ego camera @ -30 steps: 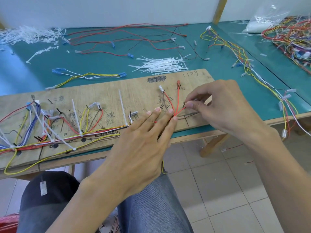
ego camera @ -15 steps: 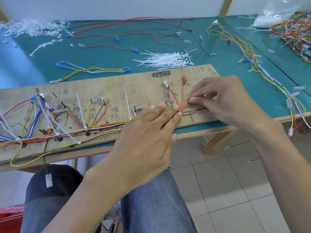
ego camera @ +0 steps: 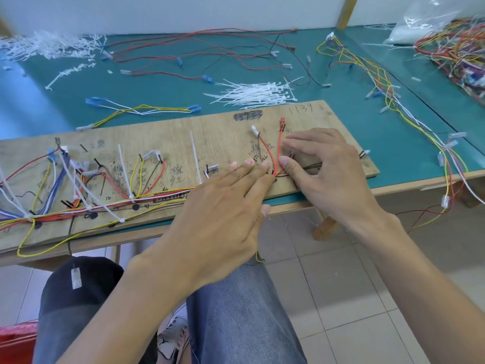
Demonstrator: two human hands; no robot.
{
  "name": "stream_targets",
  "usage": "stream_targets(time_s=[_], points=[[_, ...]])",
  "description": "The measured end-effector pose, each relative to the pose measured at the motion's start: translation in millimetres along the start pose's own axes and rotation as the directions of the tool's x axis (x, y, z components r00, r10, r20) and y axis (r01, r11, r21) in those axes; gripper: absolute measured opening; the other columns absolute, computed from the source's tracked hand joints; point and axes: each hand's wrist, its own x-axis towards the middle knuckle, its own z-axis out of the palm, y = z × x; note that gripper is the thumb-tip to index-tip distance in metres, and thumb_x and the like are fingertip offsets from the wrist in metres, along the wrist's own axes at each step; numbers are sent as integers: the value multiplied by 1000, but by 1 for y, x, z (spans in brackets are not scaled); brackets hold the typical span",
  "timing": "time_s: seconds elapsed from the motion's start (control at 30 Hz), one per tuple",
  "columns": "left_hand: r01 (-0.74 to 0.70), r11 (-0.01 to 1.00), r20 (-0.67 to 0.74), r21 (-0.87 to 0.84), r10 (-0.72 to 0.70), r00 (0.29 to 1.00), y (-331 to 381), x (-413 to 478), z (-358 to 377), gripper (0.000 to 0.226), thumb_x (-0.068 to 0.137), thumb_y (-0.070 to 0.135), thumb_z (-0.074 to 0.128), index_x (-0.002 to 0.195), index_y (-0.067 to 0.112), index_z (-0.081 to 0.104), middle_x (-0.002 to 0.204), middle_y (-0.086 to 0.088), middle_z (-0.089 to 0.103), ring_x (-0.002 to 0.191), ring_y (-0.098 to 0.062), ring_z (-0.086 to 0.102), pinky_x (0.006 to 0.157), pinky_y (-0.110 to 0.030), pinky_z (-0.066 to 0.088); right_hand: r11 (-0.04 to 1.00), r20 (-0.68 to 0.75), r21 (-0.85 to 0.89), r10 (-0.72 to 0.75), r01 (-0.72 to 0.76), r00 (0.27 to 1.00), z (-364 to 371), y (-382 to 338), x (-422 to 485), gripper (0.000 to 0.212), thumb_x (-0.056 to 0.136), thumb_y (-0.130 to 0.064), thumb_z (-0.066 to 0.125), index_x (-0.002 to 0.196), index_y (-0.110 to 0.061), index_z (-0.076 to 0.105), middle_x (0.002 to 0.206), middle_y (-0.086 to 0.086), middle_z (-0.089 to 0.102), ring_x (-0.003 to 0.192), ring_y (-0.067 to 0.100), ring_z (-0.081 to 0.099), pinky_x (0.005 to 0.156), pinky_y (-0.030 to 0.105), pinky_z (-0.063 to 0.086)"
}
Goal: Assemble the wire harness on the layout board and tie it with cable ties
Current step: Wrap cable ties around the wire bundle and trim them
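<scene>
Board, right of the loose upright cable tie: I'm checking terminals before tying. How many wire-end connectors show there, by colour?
Clear connectors: 3
Red connector: 1
Total: 4 visible; left hand and right hand may hide others.

In front of you: table [ego camera: 162,88] w/ green mat top & bare wood edge, butted vs a 2nd green-topped table [ego camera: 441,101] on your rt. White wall [ego camera: 183,11] behind, wooden post [ego camera: 347,11] at back rt. Below, a wooden table leg [ego camera: 324,228] on pale tiled floor [ego camera: 341,285]. Light's soft & even, w/ a pale sheen on the mat at left.
</scene>
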Motion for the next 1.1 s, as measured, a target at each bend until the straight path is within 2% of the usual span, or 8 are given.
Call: stream_targets(time_s=[0.1,0.4,0.53,0.67,0.77,0.83,0.93,1.1], points=[[-24,1000,-10,15,24,1000,-1,-1,2,49,109,34,34,154,17,44,168,1,37,158,-20,29,130,-39,21,999,-74,31,23,-20,997,2,-4,1,27,90,-32,82,113,-17,80,119,-3,73,120,23,58,106,27,42],[-21,993,19,114,19,1000,0,-1,6,59,110,37,24,165,18,28,173,1,26,161,-22,21,130,-42,20,1000,-224,13,1,2,975,3,-11,-5,21,96,-30,78,107,-12,81,115,1,72,115,27,59,100,37,47],[-24,994,22,106,22,1000,-1,1,3,58,108,33,32,165,19,32,172,3,28,160,-22,25,130,-42,22,991,-439,51,-93,128,894,-7,-32,-45,18,101,-19,71,89,-7,75,87,1,67,82,17,59,78,26,47],[-38,992,54,117,32,998,-2,2,0,69,96,30,47,164,20,34,171,3,30,159,-21,27,130,-41,23,966,26,232,115,-117,993,17,-63,-120,25,99,-48,64,103,-25,74,92,-20,69,86,-1,65,77,24,53],[-39,993,38,108,35,999,-1,3,-1,69,93,28,47,161,19,40,168,2,36,157,-22,33,129,-41,26,863,412,353,203,-361,888,41,-73,-139,36,96,-57,65,126,-37,65,113,-21,70,113,2,62,95,27,50],[-43,993,42,109,38,998,-1,3,-1,68,95,31,43,161,18,41,168,1,36,156,-22,33,129,-40,25,765,443,489,196,-419,875,44,-76,-131,11,101,-43,66,107,-35,71,98,-16,73,101,6,66,89,32,52],[-56,991,48,120,51,998,-3,3,-1,71,95,39,32,162,19,39,169,2,33,157,-21,31,130,-39,23,733,349,559,218,-389,912,29,-69,-121,27,105,-40,60,85,-27,73,76,-7,70,76,10,64,73,37,49],[-31,999,-50,38,33,998,-3,2,6,52,107,28,38,158,19,46,164,3,43,154,-21,37,126,-43,31,797,259,490,254,-353,932,-28,-24,-98,29,98,-53,64,91,-29,78,68,-15,68,61,0,57,58,12,39]])
